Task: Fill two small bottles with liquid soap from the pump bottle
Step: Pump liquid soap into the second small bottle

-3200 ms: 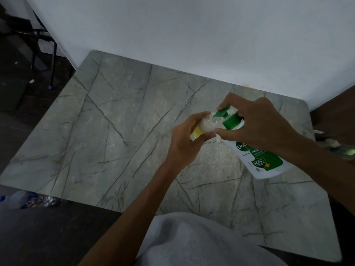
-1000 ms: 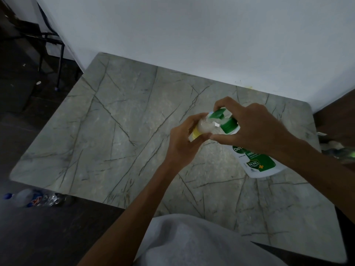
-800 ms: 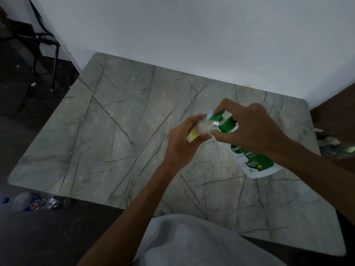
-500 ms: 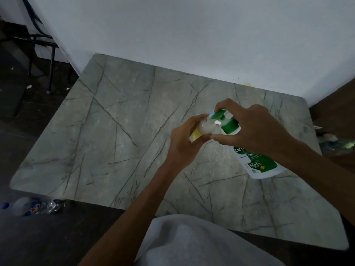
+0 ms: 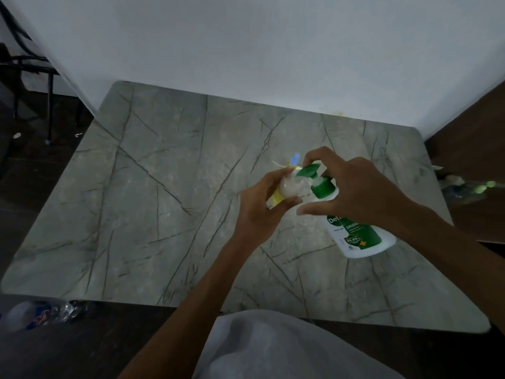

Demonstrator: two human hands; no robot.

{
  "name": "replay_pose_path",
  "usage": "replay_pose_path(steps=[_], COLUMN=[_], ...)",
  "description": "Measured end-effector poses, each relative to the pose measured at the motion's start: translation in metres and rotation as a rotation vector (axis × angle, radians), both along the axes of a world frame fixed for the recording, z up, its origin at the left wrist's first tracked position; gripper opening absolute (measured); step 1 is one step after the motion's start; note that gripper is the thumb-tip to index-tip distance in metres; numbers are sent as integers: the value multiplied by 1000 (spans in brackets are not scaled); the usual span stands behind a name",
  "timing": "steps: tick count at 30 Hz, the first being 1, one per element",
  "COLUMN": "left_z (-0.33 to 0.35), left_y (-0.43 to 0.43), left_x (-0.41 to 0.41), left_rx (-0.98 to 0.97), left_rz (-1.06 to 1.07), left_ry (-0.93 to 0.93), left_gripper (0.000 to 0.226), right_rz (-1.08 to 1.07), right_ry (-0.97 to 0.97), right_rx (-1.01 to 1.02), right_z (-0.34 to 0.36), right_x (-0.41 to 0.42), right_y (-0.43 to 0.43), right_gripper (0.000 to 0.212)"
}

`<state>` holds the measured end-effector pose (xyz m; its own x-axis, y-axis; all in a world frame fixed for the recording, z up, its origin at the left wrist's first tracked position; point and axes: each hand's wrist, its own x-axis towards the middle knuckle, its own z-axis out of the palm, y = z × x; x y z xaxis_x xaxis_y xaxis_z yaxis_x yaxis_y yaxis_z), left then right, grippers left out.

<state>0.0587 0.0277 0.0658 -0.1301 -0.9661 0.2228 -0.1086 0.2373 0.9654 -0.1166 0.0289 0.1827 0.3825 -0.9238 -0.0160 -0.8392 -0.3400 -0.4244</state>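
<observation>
**Small bottle being held at the pump spout**

On the dark floor far to the left of the fingers, a crushed plastic bottle (image 5: 35,315) is lying just off the near corner of the grey, dark-veined tabletop (image 5: 153,220). The left hand (image 5: 259,212) is hovering over the tabletop's middle. Its fingers (image 5: 273,178) and thumb are curling round a small bottle (image 5: 290,187), gripping it by its lower part, where a yellow band is showing. The small bottle is looking pale and cloudy. Its top is sitting right under the tip of the green pump head (image 5: 308,170). Just beyond the left fingers, a little blue-tipped piece (image 5: 294,159) with a pale strip beside it is showing on the tabletop; what it is cannot be told.

To the right of the left fingers, the white pump bottle (image 5: 358,236) with its green label is leaning its top toward the small bottle, its base appearing to rest on the tabletop. The right hand (image 5: 355,192) is arching over the neck. The forefinger is curling over the back of the pump head while the thumb is stretching along beneath the green collar, so the hand is grasping the pump bottle's top. Farther right, off the tabletop's edge, blurred clutter (image 5: 470,187) with a green glint is lying on the floor.
</observation>
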Motion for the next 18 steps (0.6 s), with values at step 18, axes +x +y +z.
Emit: replay_pose_path(steps=[18], left_z=[4], left_y=[2], left_x=[-38], left_rx=[33], left_rz=[93], left_ry=[25], left_gripper=[57], right_rz=[-186], right_ry=[-419], right_rx=[133], right_z=[-18], right_x=[-65], right_y=[12], right_gripper=[87])
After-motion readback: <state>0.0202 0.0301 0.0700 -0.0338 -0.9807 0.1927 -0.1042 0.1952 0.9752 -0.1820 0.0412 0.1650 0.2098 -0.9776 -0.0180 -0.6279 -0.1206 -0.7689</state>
